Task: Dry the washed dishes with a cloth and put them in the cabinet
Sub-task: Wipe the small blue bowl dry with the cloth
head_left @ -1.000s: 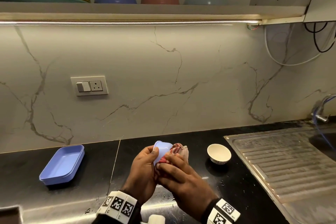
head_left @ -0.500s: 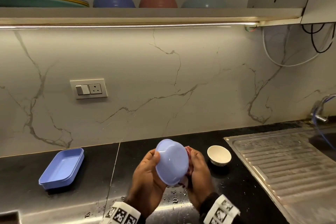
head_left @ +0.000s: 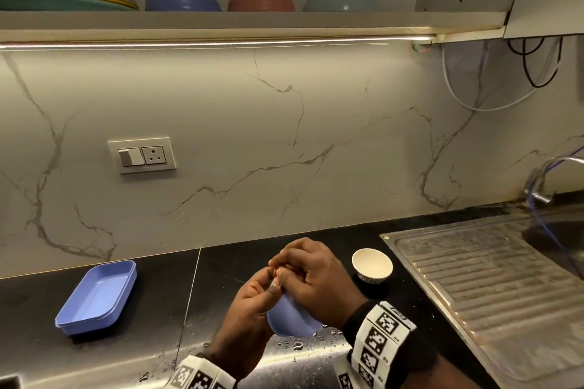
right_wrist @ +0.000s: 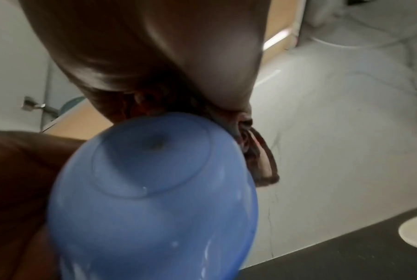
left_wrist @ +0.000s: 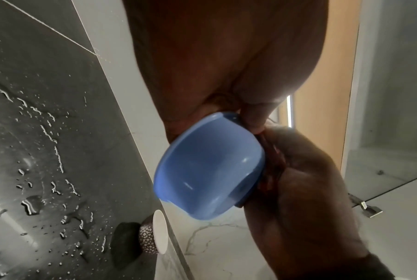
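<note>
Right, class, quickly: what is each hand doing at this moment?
Left hand: grips the blue bowl.
Right hand: holds the cloth against the bowl.

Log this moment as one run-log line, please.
step: drying | left hand: holds blue bowl | right hand: wipes with cloth | waiting on counter: white cup, blue tray

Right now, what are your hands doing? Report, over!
Left hand holds the blue bowl. Right hand grips the cloth against it. White cup, blue tray wait on the counter. Nothing in the way.
</note>
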Available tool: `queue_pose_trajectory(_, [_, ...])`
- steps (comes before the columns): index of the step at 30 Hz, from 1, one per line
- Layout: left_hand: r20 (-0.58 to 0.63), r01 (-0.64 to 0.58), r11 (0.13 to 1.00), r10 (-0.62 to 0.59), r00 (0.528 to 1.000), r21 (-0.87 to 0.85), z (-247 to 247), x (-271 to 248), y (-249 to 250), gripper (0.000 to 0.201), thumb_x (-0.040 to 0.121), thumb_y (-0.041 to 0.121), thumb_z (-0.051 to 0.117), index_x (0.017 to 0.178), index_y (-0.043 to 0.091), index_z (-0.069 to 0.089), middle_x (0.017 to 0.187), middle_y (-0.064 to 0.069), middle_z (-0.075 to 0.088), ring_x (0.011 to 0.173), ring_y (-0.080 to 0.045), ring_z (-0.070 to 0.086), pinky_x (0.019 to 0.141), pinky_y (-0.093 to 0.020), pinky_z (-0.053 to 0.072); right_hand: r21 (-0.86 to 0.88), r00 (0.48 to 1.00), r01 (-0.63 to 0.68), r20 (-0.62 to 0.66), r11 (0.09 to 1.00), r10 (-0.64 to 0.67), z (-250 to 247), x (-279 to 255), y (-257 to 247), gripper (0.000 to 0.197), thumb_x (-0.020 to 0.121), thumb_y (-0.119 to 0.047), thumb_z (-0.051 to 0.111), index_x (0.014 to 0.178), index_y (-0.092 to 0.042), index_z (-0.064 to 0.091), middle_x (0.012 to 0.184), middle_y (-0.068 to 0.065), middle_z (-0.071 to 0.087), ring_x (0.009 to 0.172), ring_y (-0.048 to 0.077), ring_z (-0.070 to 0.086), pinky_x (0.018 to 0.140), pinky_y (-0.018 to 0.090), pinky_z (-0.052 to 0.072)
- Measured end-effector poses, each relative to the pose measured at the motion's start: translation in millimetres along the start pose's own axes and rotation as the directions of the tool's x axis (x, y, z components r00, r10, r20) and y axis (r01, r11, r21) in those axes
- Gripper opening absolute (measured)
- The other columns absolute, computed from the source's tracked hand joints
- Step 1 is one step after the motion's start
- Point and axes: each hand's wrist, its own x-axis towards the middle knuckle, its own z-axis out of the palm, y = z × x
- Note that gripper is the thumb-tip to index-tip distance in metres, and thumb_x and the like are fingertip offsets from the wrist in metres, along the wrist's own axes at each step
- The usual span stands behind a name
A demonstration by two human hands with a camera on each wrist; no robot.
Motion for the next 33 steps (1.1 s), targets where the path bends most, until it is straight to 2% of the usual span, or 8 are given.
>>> queue_pose_trajectory(6, [-0.107, -0.063, 0.989, 0.078, 0.991, 0.136, -6.5, 11.3, -2.9, 0.109, 0.033, 0.070, 0.090, 0.114, 0.005, 0.061, 0.104, -0.018, 0.073, 0.091, -0.036, 0.070, 0.074, -0.042, 0.061, 0.428, 0.934, -0.132, -0.249, 0.894, 0.256, 21.7, -14.4, 10.6, 0.024, 0.092, -0.060, 0.041, 0.114, -0.063, 0.052, 0.118, -0.022, 0.056, 0.112, 0.008, 0.059, 0.096, 0.038, 0.052])
queue_pose_trajectory(10, [-0.155, -0.070, 0.997, 0.066, 0.986, -0.019, -4.6, 6.9, -3.7, 0.068, 0.074, 0.049, 0.076, 0.123, 0.006, 0.056, 0.118, -0.024, 0.066, 0.098, -0.041, 0.067, 0.070, -0.045, 0.062, 0.281, 0.919, -0.135, -0.323, 0.950, 0.226, 47.4, -36.1, 1.9, 0.037, 0.098, -0.057, 0.033, 0.132, -0.070, 0.029, 0.142, -0.031, 0.036, 0.135, 0.001, 0.040, 0.110, 0.026, 0.041])
queue_pose_trajectory(13, [-0.144, -0.103, 0.987, 0.084, 0.986, -0.127, -0.7, 5.5, 4.4, 0.047, 0.087, 0.028, 0.055, 0.125, 0.001, 0.052, 0.122, -0.030, 0.063, 0.098, -0.041, 0.068, 0.069, -0.042, 0.063, 0.232, 0.935, -0.068, -0.325, 0.970, 0.143, 60.5, -48.8, -6.9, 0.045, 0.099, -0.057, 0.036, 0.144, -0.054, 0.033, 0.153, -0.028, 0.032, 0.146, 0.004, 0.027, 0.117, 0.030, 0.031])
queue_pose_trajectory(16, [-0.136, -0.120, 0.976, 0.095, 0.986, -0.183, -1.6, 4.8, 13.1, 0.043, 0.092, 0.027, 0.050, 0.124, -0.002, 0.051, 0.122, -0.035, 0.062, 0.091, -0.038, 0.070, 0.064, -0.038, 0.062, 0.152, 0.929, 0.135, -0.363, 0.979, -0.072, 61.7, -54.5, -9.6, 0.047, 0.097, -0.018, 0.059, 0.140, -0.037, 0.052, 0.151, -0.008, 0.045, 0.144, 0.018, 0.036, 0.117, 0.033, 0.031])
queue_pose_trajectory(19, [-0.135, -0.114, 0.974, 0.089, 0.987, -0.196, -4.3, 2.6, 12.2, 0.045, 0.092, 0.025, 0.050, 0.127, -0.004, 0.050, 0.123, -0.037, 0.060, 0.090, -0.035, 0.069, 0.066, -0.038, 0.062, 0.194, 0.932, 0.120, -0.361, 0.974, -0.043, 40.9, -38.3, -1.7, 0.063, 0.087, 0.009, 0.062, 0.135, -0.032, 0.059, 0.147, -0.005, 0.050, 0.140, 0.014, 0.042, 0.115, 0.027, 0.033])
queue_pose_trajectory(25, [-0.085, -0.023, 1.000, 0.021, 0.996, -0.019, -5.9, -3.5, 3.3, 0.047, 0.086, 0.033, 0.062, 0.121, 0.001, 0.057, 0.115, -0.028, 0.066, 0.088, -0.035, 0.069, 0.065, -0.044, 0.061, 0.394, 0.943, -0.243, -0.118, 0.886, 0.311, -0.5, -6.2, 13.0, 0.024, 0.099, -0.023, 0.053, 0.111, -0.039, 0.067, 0.114, -0.011, 0.068, 0.106, 0.001, 0.063, 0.098, 0.036, 0.052])
queue_pose_trajectory(30, [-0.061, -0.016, 1.000, 0.016, 0.998, -0.003, -4.8, -2.9, -7.2, 0.055, 0.074, 0.036, 0.083, 0.112, 0.001, 0.064, 0.114, -0.032, 0.066, 0.094, -0.038, 0.071, 0.072, -0.040, 0.062, 0.026, 1.000, -0.005, -0.004, 1.000, 0.005, 2.7, -14.6, -6.6, 0.035, 0.093, -0.043, 0.046, 0.118, -0.031, 0.068, 0.120, -0.013, 0.064, 0.116, -0.002, 0.052, 0.104, 0.020, 0.040])
queue_pose_trajectory(33, [-0.042, -0.036, 0.999, 0.036, 0.998, 0.004, -6.9, -1.4, -5.5, 0.080, 0.056, 0.044, 0.094, 0.113, -0.001, 0.062, 0.111, -0.030, 0.067, 0.094, -0.039, 0.071, 0.071, -0.040, 0.062, 0.188, 0.999, -0.045, -0.011, 0.981, 0.048, -1.1, -9.6, -4.4, 0.034, 0.094, -0.044, 0.047, 0.118, -0.030, 0.067, 0.118, -0.013, 0.066, 0.114, 0.003, 0.058, 0.102, 0.026, 0.046])
